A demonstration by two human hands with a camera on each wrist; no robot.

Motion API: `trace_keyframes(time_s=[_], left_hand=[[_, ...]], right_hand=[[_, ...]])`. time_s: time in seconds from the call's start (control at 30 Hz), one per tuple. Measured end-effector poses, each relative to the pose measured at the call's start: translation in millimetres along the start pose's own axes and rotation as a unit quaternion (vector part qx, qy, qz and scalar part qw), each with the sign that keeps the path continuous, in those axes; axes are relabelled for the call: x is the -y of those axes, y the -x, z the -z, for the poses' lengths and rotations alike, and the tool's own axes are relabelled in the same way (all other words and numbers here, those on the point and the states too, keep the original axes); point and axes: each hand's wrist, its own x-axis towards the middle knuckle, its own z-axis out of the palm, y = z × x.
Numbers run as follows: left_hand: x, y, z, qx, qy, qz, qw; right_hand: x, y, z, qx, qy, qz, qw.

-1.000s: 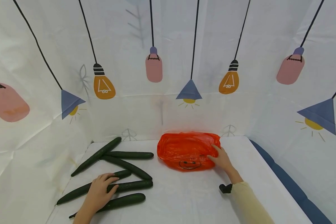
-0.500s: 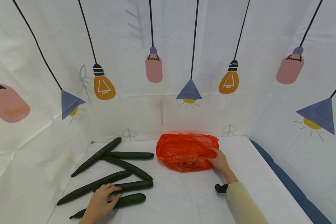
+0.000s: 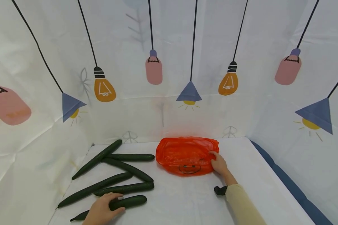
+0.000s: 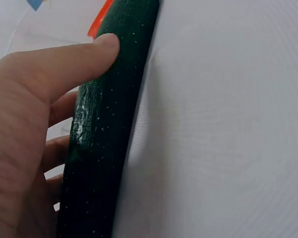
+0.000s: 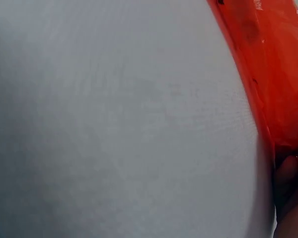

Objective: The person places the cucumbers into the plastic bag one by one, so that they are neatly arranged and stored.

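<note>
In the head view my left hand (image 3: 102,210) is at the nearest dark green cucumber (image 3: 132,201), front left on the white table. The left wrist view has the thumb (image 4: 97,57) across this cucumber (image 4: 107,134) and the other fingers round its far side. My right hand (image 3: 219,163) holds the right edge of a red plastic bag (image 3: 183,156) with a printed smiling face. Only a fingertip and part of the hand (image 5: 287,173) show beside the bag (image 5: 288,89) in the right wrist view.
Several more cucumbers lie to the left: one (image 3: 125,188) just behind the held one, another (image 3: 95,189) beyond it, and a crossed group (image 3: 98,159) at the back left. White sheets printed with lamps (image 3: 190,92) hang round the table (image 3: 183,200).
My left hand has moved nearer, from over the middle cucumbers to the closest one, and now grips it. My right hand has shifted slightly left with the bag's edge.
</note>
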Motion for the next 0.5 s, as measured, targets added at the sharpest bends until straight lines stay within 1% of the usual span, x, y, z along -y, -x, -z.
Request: trace_keyframes(time_s=[0.1, 0.2, 0.33, 0.5], left_hand=[[1.9, -2.3, -1.2, 0.023, 0.004, -0.006, 0.9997], [2.7, -6.4, -3.7, 0.026, -0.004, -0.009, 0.9996], [2.9, -8.5, -4.9, 0.022, -0.018, -0.018, 0.9994], [2.5, -8.7, -6.5, -0.001, -0.014, -0.061, 0.9980]], right_hand=[[1.3, -0.9, -0.9, 0.007, 0.004, -0.009, 0.9999], [1.5, -1.7, -0.6, 0.009, 0.002, -0.016, 0.9998], [0.4, -3.0, -2.4, 0.016, 0.003, -0.023, 0.9996], [1.4, -1.9, -3.3, 0.022, 0.015, -0.023, 0.9994]])
